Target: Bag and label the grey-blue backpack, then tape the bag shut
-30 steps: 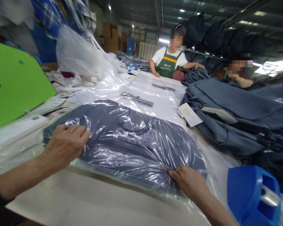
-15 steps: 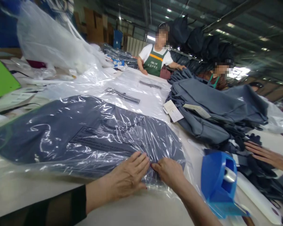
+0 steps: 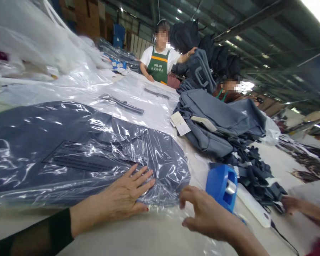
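A dark blue-grey bag in a clear plastic bag [image 3: 77, 153] lies flat on the table in front of me. My left hand [image 3: 130, 192] rests on its near side, fingers spread over the plastic. Just off its right end, my right hand [image 3: 202, 209] hovers with curled fingers, thumb and forefinger apart and nothing between them. Beyond my right hand stands a blue tape dispenser [image 3: 214, 185], partly hidden behind that hand.
Grey-blue bags with paper tags [image 3: 202, 121] are piled behind the dispenser, dark straps [image 3: 253, 170] beside them. A white handled tool [image 3: 253, 204] lies at right, near another person's hand [image 3: 301, 206]. Across the table a person in a green apron [image 3: 158, 67] holds up a bag.
My right hand has come off the plastic and moved right, its fingers parting. My left hand's fingers have spread. The person opposite has lifted a bag; the view has swung right.
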